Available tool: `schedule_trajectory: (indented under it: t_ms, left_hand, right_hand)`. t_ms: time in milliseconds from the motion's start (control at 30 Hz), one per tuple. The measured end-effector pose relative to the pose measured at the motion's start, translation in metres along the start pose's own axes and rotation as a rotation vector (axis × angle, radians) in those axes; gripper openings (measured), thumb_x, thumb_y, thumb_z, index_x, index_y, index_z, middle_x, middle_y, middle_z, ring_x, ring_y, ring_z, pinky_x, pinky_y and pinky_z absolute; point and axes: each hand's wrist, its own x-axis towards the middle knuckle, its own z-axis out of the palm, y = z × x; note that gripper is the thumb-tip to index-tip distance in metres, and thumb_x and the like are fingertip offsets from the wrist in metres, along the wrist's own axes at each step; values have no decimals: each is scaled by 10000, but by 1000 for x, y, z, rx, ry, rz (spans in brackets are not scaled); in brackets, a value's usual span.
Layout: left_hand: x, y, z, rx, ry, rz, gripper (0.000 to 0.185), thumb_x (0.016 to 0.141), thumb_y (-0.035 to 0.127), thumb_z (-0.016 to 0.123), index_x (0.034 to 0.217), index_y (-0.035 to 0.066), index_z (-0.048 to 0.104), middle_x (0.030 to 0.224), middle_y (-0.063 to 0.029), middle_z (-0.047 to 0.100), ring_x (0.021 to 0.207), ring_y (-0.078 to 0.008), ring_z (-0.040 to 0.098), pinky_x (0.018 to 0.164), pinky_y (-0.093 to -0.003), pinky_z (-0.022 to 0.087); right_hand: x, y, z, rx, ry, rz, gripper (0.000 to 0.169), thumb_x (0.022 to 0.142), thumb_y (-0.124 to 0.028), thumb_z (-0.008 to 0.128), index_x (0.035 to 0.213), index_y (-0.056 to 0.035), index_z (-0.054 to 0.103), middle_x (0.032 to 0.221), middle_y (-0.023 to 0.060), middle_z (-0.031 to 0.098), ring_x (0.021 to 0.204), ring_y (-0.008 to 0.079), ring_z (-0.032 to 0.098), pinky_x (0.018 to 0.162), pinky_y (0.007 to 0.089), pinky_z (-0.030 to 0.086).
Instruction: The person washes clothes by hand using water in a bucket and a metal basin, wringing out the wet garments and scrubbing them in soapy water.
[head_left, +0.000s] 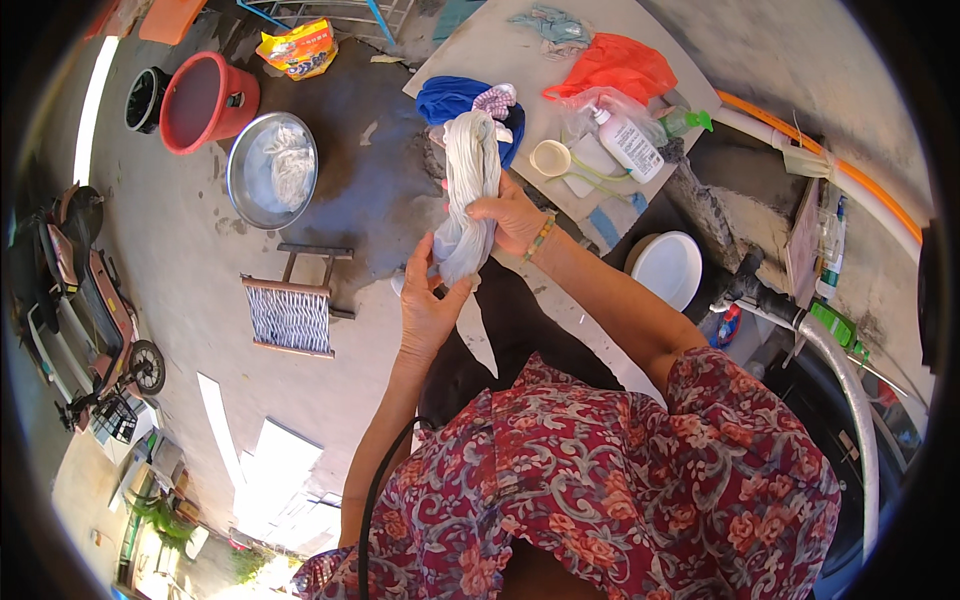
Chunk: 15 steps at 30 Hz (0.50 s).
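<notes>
Both my hands hold a gathered bundle of thin white cloth (472, 161) in front of me. My left hand (431, 296) pinches its lower end. Around the middle of the bundle, from the right, my right hand (514, 214) is closed; a beaded bracelet circles that wrist. Just behind the bundle, blue cloth (450, 97) and a checked cloth (495, 99) lie on the corner of a pale slab (517, 49). More white cloth (291, 169) lies in cloudy water in a metal basin (232, 195) on the floor, to the left.
A red bucket (244, 97) and yellow detergent bag (300, 49) stand beyond the basin. A woven stool (289, 315) is at the left. The slab also bears a red plastic bag (615, 67), a pump bottle (631, 146) and a cup (550, 158). A white basin (667, 270) stands at the right.
</notes>
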Motion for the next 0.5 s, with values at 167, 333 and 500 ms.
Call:
schedule_trajectory:
  t_ms: [167,333,500]
  left_hand:
    - [6,3,-3,36,23,0,726,709,22,638,1322,-4,250,1249,-151,376,1121,-227,430,875,-348,430]
    - [8,6,-1,130,59,-38,722,712,48,652,1323,20,269,1260,-144,380,1103,-241,454,834,-331,442]
    - [-11,-45,-13,132,62,-117,640,708,81,648,1264,-6,344,1184,-160,437,1001,-242,516,732,-318,484]
  right_hand:
    - [5,-3,9,37,55,27,650,645,39,572,1250,-97,378,1137,101,517,939,216,553,845,379,446]
    - [36,-14,-16,-112,379,-139,582,614,63,574,1160,-47,405,1018,92,521,877,227,564,744,367,484]
    - [89,-33,-74,-616,639,-329,643,568,-14,629,1175,-65,420,989,100,560,865,237,576,745,337,474]
